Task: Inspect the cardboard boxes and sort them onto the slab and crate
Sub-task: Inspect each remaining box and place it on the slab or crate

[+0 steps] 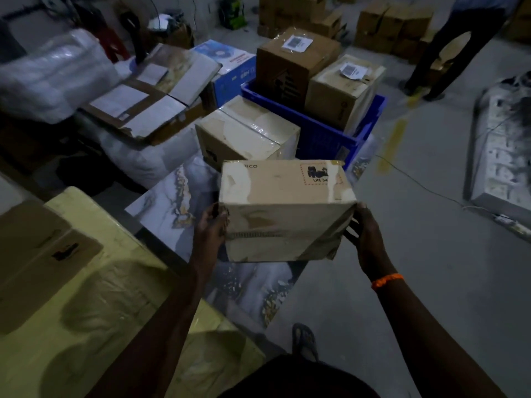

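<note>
I hold a taped cardboard box (284,208) in the air above the marble-patterned slab (169,202). My left hand (211,228) grips its left side and my right hand (363,237) grips its right side. The box bears a hazard mark with "UN 34" at its top right. Another cardboard box (244,132) rests on the far end of the slab. Behind it stands the blue crate (324,133), which holds two cardboard boxes (293,61), (342,87) with paper labels on top.
A yellow-wrapped table (120,282) with a flat cardboard piece (40,254) lies at my left. Flattened cartons (143,99) and white wrapped bundles (48,76) sit at the back left. A person (459,44) stands at the far right near stacked boxes (393,24). A cable (425,188) crosses the floor.
</note>
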Available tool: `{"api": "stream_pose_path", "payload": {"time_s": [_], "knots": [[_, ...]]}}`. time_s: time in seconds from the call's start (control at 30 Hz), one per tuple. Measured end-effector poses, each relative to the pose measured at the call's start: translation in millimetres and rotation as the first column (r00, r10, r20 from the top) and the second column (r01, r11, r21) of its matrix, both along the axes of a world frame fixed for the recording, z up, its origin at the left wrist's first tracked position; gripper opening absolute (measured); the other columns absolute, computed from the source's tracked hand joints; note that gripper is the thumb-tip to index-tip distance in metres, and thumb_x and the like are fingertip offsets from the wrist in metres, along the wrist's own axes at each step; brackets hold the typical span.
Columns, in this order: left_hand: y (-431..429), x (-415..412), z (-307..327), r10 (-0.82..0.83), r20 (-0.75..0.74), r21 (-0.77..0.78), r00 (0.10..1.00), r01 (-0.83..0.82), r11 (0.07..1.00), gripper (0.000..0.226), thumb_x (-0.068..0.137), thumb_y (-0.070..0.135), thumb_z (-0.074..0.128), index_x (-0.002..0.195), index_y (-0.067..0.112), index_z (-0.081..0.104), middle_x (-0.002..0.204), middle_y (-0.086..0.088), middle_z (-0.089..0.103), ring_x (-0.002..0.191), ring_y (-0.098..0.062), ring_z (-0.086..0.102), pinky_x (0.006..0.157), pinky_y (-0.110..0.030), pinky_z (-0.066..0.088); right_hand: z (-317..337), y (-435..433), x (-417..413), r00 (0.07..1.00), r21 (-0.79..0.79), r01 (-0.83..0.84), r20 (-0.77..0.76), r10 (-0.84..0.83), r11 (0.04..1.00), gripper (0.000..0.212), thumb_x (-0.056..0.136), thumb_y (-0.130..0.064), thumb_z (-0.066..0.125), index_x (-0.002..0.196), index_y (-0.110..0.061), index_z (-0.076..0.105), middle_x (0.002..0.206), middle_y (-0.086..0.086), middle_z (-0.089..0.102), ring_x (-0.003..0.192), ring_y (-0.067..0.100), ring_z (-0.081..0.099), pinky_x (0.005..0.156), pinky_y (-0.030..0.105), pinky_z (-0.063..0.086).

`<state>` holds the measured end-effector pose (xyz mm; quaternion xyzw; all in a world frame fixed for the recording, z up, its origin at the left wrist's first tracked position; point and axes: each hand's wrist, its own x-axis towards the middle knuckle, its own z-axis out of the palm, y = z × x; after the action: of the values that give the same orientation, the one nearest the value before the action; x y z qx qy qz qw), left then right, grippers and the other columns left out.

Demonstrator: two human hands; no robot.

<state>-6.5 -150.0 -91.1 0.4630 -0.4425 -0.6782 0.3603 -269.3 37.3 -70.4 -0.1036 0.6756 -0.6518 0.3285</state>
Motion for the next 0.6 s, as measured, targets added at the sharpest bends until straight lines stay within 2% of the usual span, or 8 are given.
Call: {"api": "stream_pose_path", "payload": {"time_s": [0.1,0.2,0.23,0.33,0.4,0.47,0.53,0.6], "knots": [[14,14,-16,0.068,0.008,0.129,0.998,-0.069,0.989,0.028,0.104,0.023,0.05,0.13,0.014,0.057,0.131,-0.028,0.056,0.13,-0.044,0.05,0.073,-0.035,0.051,-11,13,13,1.0,0.032,0.027,0.006,-0.027,0.999,0.032,0.105,-0.057,0.044,0.124,-0.039,0.061,0.123,-0.017,0.064,0.115,0.007,0.06,0.095,0.037,0.051],[28,25,-27,0.108,0.06,0.175,0.992,-0.117,0.978,0.049,0.106,0.04,0.045,0.146,0.012,0.046,0.15,-0.02,0.046,0.14,-0.039,0.043,0.09,-0.042,0.05,-23,26,20,0.998,0.056,0.056,0.011,-0.057,0.997,0.036,0.104,-0.055,0.047,0.126,-0.03,0.062,0.13,-0.006,0.064,0.122,0.017,0.06,0.101,0.044,0.051],[33,29,-29,0.105,0.067,0.157,0.992,-0.115,0.981,0.059,0.102,0.048,0.048,0.148,0.011,0.045,0.15,-0.018,0.047,0.138,-0.038,0.045,0.094,-0.044,0.05,-27,31,22,0.998,0.061,0.057,0.004,-0.058,0.996,0.033,0.105,-0.053,0.048,0.121,-0.028,0.063,0.131,-0.003,0.064,0.122,0.018,0.06,0.1,0.044,0.052],[38,33,-23,0.099,0.083,0.082,0.992,-0.105,0.991,0.068,0.09,0.058,0.053,0.141,0.013,0.055,0.136,-0.02,0.06,0.124,-0.039,0.058,0.085,-0.04,0.049,-32,39,26,0.998,0.077,0.051,-0.038,-0.049,0.996,0.03,0.104,-0.047,0.053,0.11,-0.019,0.063,0.125,0.003,0.066,0.118,0.018,0.063,0.096,0.042,0.054],[35,31,-17,0.044,0.158,-0.005,0.986,-0.044,0.999,0.073,0.078,0.072,0.062,0.126,0.018,0.066,0.122,-0.022,0.067,0.113,-0.042,0.062,0.087,-0.043,0.051,-32,38,24,0.998,0.09,0.042,-0.059,-0.037,0.995,0.029,0.103,-0.045,0.056,0.111,-0.018,0.064,0.123,0.006,0.067,0.116,0.019,0.064,0.093,0.042,0.056],[25,27,-13,-0.01,0.236,-0.041,0.972,0.02,0.999,0.068,0.065,0.081,0.071,0.11,0.029,0.071,0.114,-0.01,0.073,0.108,-0.033,0.067,0.095,-0.053,0.054,-28,34,18,0.996,0.094,0.029,-0.086,-0.021,0.995,0.031,0.102,-0.044,0.059,0.114,-0.017,0.067,0.12,0.005,0.069,0.113,0.02,0.065,0.09,0.043,0.057],[13,20,-3,-0.027,0.308,-0.092,0.951,0.057,0.994,0.046,0.075,0.066,0.074,0.107,0.034,0.069,0.112,-0.001,0.074,0.109,-0.026,0.068,0.095,-0.055,0.055,-22,28,10,0.992,0.094,0.001,-0.124,0.011,0.996,0.033,0.101,-0.042,0.061,0.119,-0.015,0.068,0.118,0.003,0.07,0.11,0.021,0.066,0.088,0.042,0.058],[3,12,9,-0.036,0.302,-0.137,0.953,0.081,0.987,0.025,0.091,0.035,0.07,0.116,0.032,0.066,0.112,0.003,0.072,0.11,-0.025,0.065,0.093,-0.048,0.055,-14,19,2,0.986,0.114,-0.048,-0.151,0.065,0.992,0.034,0.099,-0.041,0.065,0.123,-0.017,0.067,0.118,0.001,0.071,0.108,0.019,0.068,0.082,0.036,0.058]]}}
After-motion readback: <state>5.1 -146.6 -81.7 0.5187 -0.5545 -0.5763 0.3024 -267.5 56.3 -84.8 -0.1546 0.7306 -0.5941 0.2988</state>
